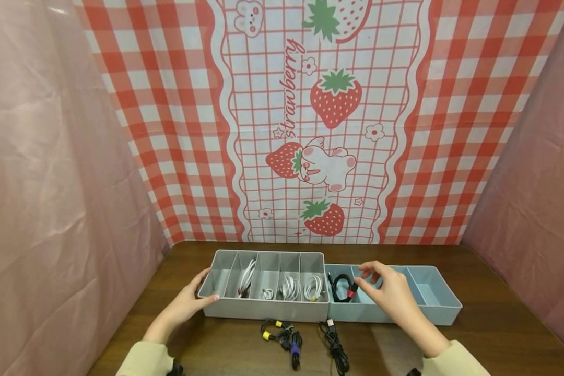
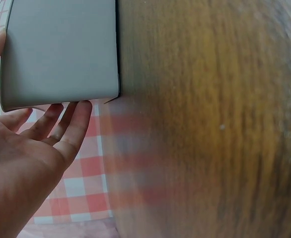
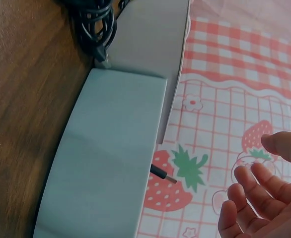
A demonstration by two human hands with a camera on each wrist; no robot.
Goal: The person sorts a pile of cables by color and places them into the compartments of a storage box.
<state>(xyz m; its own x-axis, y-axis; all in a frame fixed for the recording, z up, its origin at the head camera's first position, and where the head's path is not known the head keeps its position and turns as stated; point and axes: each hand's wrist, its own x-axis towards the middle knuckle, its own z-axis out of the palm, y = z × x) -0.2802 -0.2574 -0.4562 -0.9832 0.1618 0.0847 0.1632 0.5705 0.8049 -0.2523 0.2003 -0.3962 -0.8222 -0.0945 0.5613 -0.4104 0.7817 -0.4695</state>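
Observation:
A grey divided tray point(image 1: 263, 310) holds several coiled white cables point(image 1: 290, 287). My left hand point(image 1: 201, 288) rests against its left end, the thumb on the front wall and the fingers straight along the side; the left wrist view shows those fingers point(image 2: 68, 124) at the edge of the grey wall point(image 2: 61, 49). A pale blue tray point(image 1: 434, 295) stands against the grey one's right end, with a black coiled cable point(image 1: 343, 287) in its left compartment. Above it hovers my right hand point(image 1: 373, 279), fingers relaxed, holding nothing. The right wrist view shows the right hand point(image 3: 264, 193) beside the blue tray point(image 3: 110, 148).
On the brown table point(image 1: 498, 334) in front of the trays lie a black cable bundle with yellow and purple ties point(image 1: 284, 337) and a loose black cable point(image 1: 336, 347). A strawberry-print cloth point(image 1: 310, 120) and pink sheets wall in the table.

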